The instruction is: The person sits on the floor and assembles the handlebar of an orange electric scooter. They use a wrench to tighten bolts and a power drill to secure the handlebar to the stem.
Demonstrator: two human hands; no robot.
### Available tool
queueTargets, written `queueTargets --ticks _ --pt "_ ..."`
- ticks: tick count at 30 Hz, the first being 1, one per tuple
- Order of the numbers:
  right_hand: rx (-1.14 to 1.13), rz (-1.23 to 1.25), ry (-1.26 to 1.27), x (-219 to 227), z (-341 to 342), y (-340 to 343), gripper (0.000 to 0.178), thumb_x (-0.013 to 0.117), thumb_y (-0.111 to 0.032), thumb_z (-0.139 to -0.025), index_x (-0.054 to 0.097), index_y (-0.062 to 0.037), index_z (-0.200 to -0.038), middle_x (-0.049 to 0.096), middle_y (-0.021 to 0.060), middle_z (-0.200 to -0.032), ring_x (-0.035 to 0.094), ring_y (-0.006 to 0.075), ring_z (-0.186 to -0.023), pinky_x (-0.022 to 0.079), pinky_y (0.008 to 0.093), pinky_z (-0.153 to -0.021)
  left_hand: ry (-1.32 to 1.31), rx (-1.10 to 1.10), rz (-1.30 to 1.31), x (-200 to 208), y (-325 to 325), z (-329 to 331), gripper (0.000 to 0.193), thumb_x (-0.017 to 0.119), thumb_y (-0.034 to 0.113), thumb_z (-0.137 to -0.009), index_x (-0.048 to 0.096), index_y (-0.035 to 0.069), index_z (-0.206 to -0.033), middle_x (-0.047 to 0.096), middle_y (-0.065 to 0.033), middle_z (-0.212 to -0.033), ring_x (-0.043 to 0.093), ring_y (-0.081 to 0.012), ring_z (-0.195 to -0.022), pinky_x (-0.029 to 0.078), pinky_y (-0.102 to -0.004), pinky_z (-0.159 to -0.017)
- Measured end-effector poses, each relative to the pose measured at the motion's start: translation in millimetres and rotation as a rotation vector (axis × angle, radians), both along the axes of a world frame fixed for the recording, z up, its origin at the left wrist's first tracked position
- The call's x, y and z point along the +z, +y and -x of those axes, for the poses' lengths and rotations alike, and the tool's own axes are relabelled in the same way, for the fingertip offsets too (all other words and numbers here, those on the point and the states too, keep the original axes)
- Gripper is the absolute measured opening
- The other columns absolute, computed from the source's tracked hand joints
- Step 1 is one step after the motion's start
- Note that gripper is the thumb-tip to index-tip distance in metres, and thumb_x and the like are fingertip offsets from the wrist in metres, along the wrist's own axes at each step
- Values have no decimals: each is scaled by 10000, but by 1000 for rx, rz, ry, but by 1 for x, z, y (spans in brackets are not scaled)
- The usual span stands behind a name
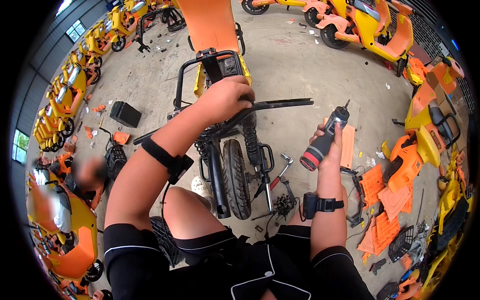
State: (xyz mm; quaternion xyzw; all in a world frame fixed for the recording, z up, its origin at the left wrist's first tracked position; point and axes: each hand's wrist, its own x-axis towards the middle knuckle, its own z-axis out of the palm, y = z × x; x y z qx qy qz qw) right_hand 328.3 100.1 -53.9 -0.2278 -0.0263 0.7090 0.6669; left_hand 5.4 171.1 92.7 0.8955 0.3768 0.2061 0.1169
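Observation:
In front of me stands a stripped scooter, its rear tyre [236,179] pointing toward me between two shock absorbers [251,142]. My left hand [226,99] reaches over the black tubular frame [186,75]. Its fingers are curled round a long black bar [285,103] lying crosswise above the wheel; the palm side is hidden. To the right of the wheel, my right hand [334,145] is closed round a grey and red cordless screwdriver [326,140]. The tool's bit points up and away from me, touching nothing.
A red-handled ratchet [281,172] lies on the floor by the wheel. Orange panels [385,231] are piled at the right. A black box [125,114] sits at the left. Rows of yellow and orange scooters [80,75] line both sides, and parts litter the concrete.

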Motion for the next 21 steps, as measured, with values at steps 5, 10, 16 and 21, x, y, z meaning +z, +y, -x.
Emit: queueTargets --ticks 5,10,16,21 --pt "-23 18 -52 -7 -12 7 364 701 -406 -923 559 -101 -1063 608 51 -910 611 149 -721 563 306 -622 -134 186 298 -4 12 -1 222 770 38 -808 725 29 -1024 688 -61 -984 673 -197 -935 531 -319 -859" --pt "-98 45 -118 5 -16 1 380 761 -388 -880 579 -62 -946 608 49 -822 612 163 -694 558 316 -598 -208 290 430 5 8 -9 199 739 83 -874 717 20 -1061 730 -59 -1005 670 -141 -932 523 -301 -865" --pt "-101 40 -113 -2 -23 1 366 725 -370 -909 511 -117 -1063 618 50 -880 620 159 -716 563 311 -598 -152 255 333 1 2 -13 176 739 110 -879 731 43 -1042 735 -57 -951 672 -148 -887 523 -302 -829" --pt "-91 40 -97 -7 -24 0 349 733 -346 -907 513 -128 -1069 622 55 -868 623 170 -713 559 320 -597 -67 228 225 -3 11 -8 158 743 89 -863 736 50 -1016 729 -62 -929 679 -166 -873 529 -308 -817"
